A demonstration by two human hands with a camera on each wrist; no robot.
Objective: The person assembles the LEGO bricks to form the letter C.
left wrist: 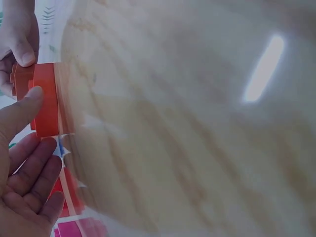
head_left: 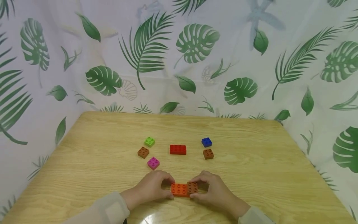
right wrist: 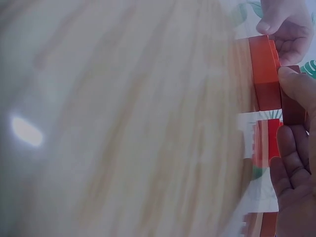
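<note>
A long orange toy brick (head_left: 179,189) lies on the table near the front edge. My left hand (head_left: 153,188) pinches its left end between thumb and fingers; in the left wrist view the thumb presses the side of the orange brick (left wrist: 47,101). On the right end of the orange brick sits a small brown brick (head_left: 192,187), higher than the orange studs. My right hand (head_left: 213,190) grips this brown brick, thumb at the near side and fingers at the far side. The right wrist view shows the brown brick (right wrist: 294,101) between thumb and fingertips, against the orange brick's studded face.
Beyond the hands, a red long brick (head_left: 177,149) lies at the middle. To its left are a lime green brick (head_left: 149,142), a brown brick (head_left: 143,152) and a pink brick (head_left: 153,163). To its right are a blue brick (head_left: 207,142) and another brown brick (head_left: 208,154).
</note>
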